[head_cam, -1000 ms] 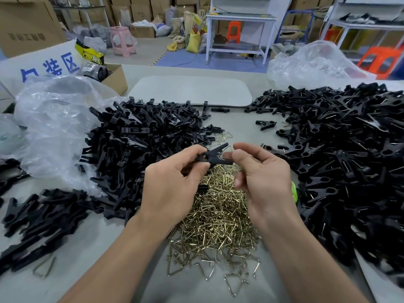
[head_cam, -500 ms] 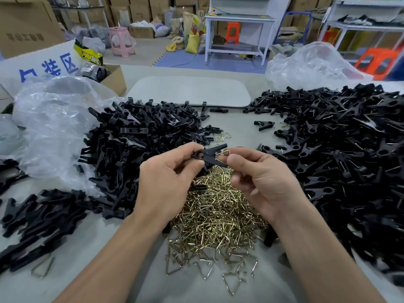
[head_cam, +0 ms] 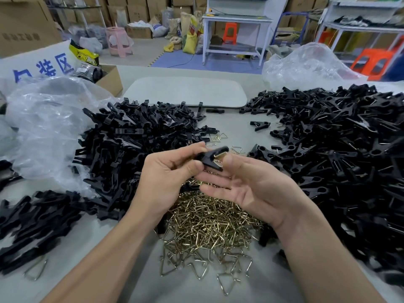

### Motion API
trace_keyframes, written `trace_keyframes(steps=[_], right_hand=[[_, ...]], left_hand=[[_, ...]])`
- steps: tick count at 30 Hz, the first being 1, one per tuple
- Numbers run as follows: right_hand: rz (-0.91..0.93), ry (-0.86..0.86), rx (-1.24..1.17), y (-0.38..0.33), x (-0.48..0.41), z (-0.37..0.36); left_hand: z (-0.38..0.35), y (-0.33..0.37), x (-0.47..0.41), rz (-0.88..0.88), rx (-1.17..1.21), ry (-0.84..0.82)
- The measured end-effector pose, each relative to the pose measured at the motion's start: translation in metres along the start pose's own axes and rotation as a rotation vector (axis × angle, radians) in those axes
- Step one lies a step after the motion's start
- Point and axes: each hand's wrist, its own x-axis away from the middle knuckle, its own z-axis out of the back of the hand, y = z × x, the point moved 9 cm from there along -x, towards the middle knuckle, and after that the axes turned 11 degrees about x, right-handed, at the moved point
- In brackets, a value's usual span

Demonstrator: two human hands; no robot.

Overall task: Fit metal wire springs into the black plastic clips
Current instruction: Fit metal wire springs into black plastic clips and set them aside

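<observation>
My left hand [head_cam: 168, 178] pinches a black plastic clip [head_cam: 208, 158] between thumb and fingers, above the table's middle. A brass-coloured wire spring [head_cam: 220, 158] sits between the clip's two splayed arms. My right hand [head_cam: 258, 189] lies palm up beside it, fingers stretched out, one fingertip touching the clip's spring end. Under both hands lies a heap of loose wire springs [head_cam: 209, 224]. A pile of black clip pieces [head_cam: 135, 145] lies to the left. A bigger pile of clips [head_cam: 338, 160], many showing wire, fills the right side.
Crumpled clear plastic bags lie at the left [head_cam: 48, 127] and back right [head_cam: 306, 66]. A grey pad [head_cam: 185, 91] lies at the back centre beside a cardboard box [head_cam: 109, 79]. One clip [head_cam: 259, 125] lies alone between the piles. A stray spring [head_cam: 36, 270] sits front left.
My right hand has let go of the clip and turned palm up with its fingers spread. The left hand still holds the clip, whose arms now stand splayed with the spring in place.
</observation>
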Motion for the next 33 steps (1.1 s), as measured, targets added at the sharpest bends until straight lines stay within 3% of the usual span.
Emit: trace_keyframes(steps=[21,29,33], right_hand=[[0.056,-0.125,-0.127,-0.001,-0.001,-0.012],[0.005,-0.158,-0.098,0.002,0.004,-0.02],[0.025,-0.073,-0.114,0.002,-0.001,-0.019]], left_hand=[[-0.004,0.004,0.001,0.01,0.077,-0.008],[0.003,0.004,0.005,-0.008,-0.014,0.041],[0.006,0.003,0.004,-0.007,-0.179,0.064]])
